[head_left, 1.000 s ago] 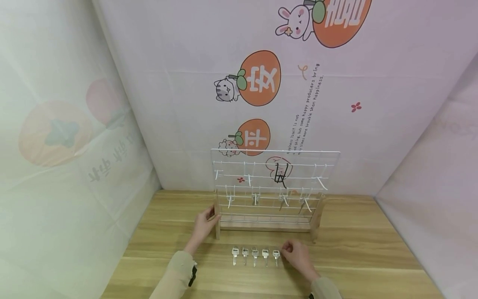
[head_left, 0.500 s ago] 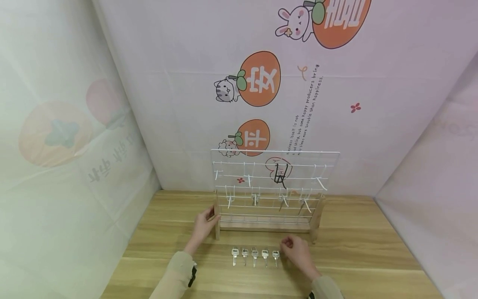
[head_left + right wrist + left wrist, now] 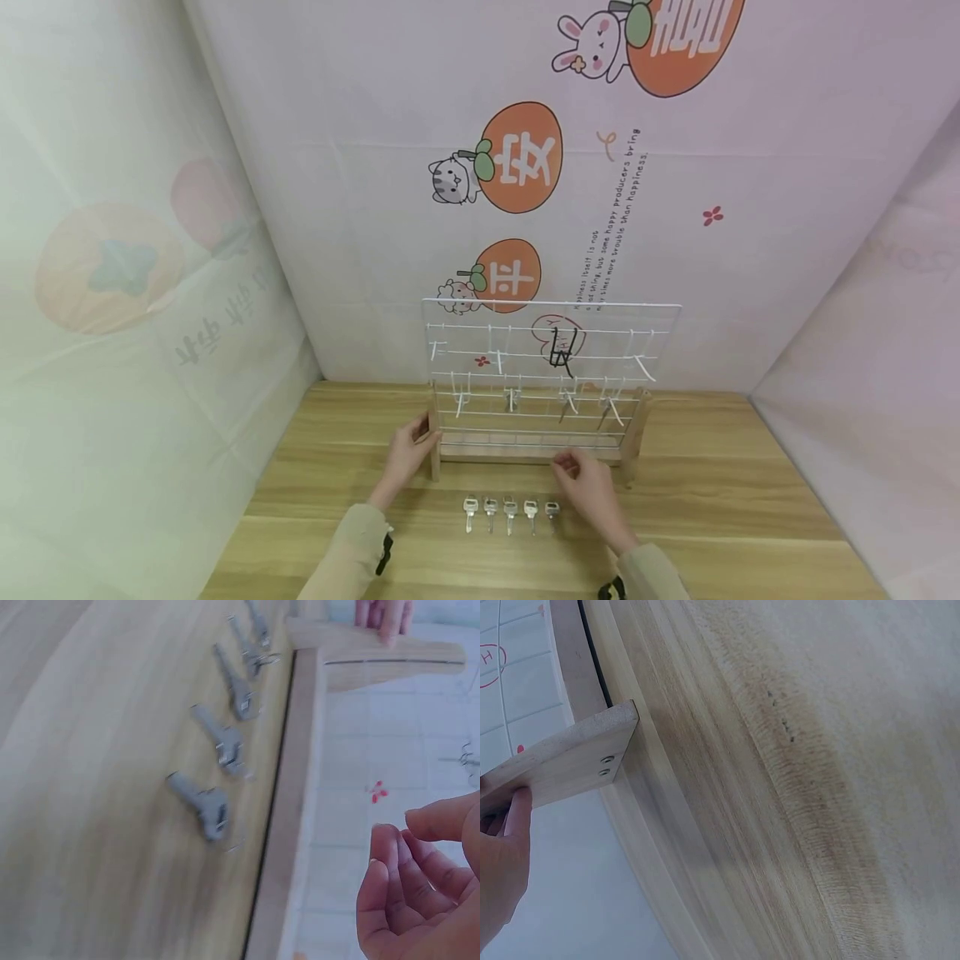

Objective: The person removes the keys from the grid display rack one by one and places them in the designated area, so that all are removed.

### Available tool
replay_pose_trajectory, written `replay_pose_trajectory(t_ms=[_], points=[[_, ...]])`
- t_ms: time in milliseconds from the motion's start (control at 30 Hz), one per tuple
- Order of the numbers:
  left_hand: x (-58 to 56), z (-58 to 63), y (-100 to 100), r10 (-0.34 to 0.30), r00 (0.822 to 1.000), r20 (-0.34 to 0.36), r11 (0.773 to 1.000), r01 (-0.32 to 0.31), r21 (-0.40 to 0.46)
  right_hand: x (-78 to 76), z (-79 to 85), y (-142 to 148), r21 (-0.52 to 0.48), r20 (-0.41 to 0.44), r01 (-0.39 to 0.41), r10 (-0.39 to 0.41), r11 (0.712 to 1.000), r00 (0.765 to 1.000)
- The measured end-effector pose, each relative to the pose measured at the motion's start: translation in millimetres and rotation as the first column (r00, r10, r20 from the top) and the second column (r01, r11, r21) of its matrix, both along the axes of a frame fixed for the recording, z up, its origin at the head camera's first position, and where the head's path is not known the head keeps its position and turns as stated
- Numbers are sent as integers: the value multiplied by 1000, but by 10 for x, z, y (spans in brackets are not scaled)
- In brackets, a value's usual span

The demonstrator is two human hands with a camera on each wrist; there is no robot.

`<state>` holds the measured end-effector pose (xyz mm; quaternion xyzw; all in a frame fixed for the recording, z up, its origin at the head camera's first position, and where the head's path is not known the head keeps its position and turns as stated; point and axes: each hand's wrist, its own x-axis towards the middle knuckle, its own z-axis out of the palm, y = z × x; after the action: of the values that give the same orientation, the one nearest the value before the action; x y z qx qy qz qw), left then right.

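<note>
A white wire grid rack (image 3: 551, 305) in a wooden stand stands upright on the table. My left hand (image 3: 409, 450) grips the stand's left wooden upright (image 3: 434, 462); in the left wrist view a fingertip presses its face. My right hand (image 3: 588, 492) hovers in front of the rack's base, above and right of a row of several silver keys (image 3: 511, 512). In the right wrist view its fingers are loosely curled, the thumb a little apart, and nothing shows between them. The rightmost key (image 3: 213, 813) lies nearest to it, untouched.
White hooks (image 3: 641, 367) hang along the grid in two rows, with one black hook (image 3: 561, 354) in the upper row. Keys (image 3: 512, 398) hang on some lower hooks. Printed cloth walls (image 3: 375, 208) enclose the wooden table (image 3: 720, 483) at the back and sides.
My right hand has lifted away from beside the rightmost key and moved forward and slightly left toward the rack. My left hand stays on the upright, and the keys keep their places.
</note>
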<state>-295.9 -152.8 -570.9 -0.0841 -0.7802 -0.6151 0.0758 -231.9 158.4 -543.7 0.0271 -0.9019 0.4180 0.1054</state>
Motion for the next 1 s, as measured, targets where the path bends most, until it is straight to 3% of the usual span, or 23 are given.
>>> replay_pose_trajectory(t_ms=[433,733,1000], points=[[12,10,-7,-5,1000,-12,1000,5,-12,-70,288,-262,-115,-158,-29,10,993,987],[3,-4,-8,-12,1000,-24,1000,11,-23,-131,413,-394,-165,-162,-44,17,985,987],[6,12,-9,-14,1000,-15,1000,14,-25,-221,481,-505,-190,-231,-41,-4,981,973]])
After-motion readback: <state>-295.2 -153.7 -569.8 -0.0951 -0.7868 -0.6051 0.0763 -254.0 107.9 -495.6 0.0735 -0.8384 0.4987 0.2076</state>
